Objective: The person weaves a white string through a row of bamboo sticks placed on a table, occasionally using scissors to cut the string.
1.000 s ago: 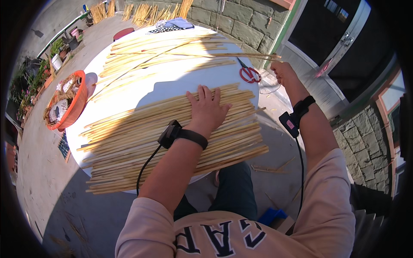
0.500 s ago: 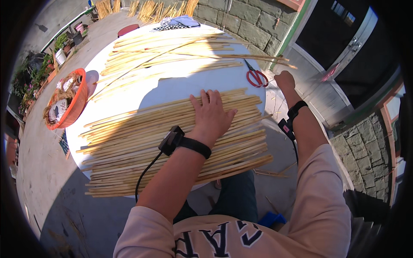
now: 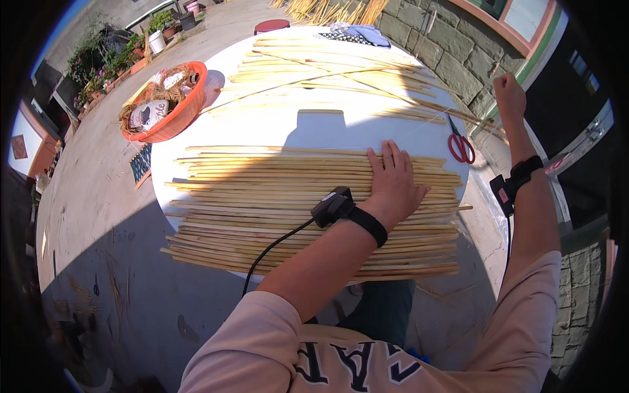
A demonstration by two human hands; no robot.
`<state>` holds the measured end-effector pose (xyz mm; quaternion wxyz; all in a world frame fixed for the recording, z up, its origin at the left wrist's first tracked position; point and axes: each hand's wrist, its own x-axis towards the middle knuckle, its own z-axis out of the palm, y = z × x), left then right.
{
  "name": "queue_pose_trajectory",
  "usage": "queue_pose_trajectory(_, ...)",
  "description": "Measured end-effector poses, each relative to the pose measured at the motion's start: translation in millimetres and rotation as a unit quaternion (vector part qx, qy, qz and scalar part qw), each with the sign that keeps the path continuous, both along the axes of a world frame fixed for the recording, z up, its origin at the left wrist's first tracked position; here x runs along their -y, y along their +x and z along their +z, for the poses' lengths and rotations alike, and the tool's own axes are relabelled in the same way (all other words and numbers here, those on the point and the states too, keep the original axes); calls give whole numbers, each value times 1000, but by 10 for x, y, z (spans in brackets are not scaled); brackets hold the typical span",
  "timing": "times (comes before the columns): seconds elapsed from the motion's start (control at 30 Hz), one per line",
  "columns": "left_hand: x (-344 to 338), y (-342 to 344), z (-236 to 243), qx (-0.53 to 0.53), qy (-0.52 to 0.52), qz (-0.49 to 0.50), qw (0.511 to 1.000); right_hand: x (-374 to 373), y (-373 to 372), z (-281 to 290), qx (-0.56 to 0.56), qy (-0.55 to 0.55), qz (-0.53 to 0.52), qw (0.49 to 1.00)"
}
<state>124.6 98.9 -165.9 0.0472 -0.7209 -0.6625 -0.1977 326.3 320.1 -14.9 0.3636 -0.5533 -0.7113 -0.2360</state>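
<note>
Head view, looking down onto a round white tabletop [image 3: 255,128], partly in sun and partly in shadow. Across the near half, a broad layer of straw-coloured stalks [image 3: 262,196], laid side by side from left to right, with uneven ends at both sides and one tip jutting out farther at the right. On top of these stalks, toward the right end, the left hand [image 3: 393,187], palm down, fingers [image 3: 397,159] spread a little and pointing away from the body, thumb held out to the right. Up beyond the right edge of the tabletop, well apart from the near stalks, the right hand [image 3: 510,97], fingers curled in as a fist; cannot tell whether pinching anything. On the left wrist, a black strap with a dark box [image 3: 333,206], and a black cable [image 3: 278,245] running from there toward the body; on the right wrist, a similar strap and box. Near the right edge of the tabletop, a pair of red-handled scissors [image 3: 456,136]. Across the far half, a looser spread of stalks [image 3: 275,67], some crossing at a slant, a few ends reaching past the right edge below the right hand. Behind these, a crumpled blue cloth [image 3: 368,34]. At the left edge, an orange basin [image 3: 180,123], tilted, with brown fibrous material and a white bag [image 3: 149,114] inside.
</note>
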Motion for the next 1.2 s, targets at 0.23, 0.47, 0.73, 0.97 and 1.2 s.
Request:
queue_pose_trajectory(0.23, -13, -14, -30, 24, 17, 4, 1000, 442, -1047, 819, -32, 53, 140, 988)
queue_pose_trajectory(0.47, -48, -75, 208, 44, -22, 25, 998, 960, -1659, 1194, -63, 40, 228, 971)
queue_pose_trajectory(0.73, 193, -717, 814, 105, -243, -100, 959, 1068, -1672, 1313, -174, -8, 233, 957)
queue_pose_trajectory(0.97, 550, -1892, 370, -7, -160, 68, 985, 1112, -1859, 1534, -174, -20, 267, 948)
queue_pose_trajectory(1.2, 568, -1768, 228, 10, -205, 43, 978, 1296, -1789, 1756, -157, -12, 259, 953)
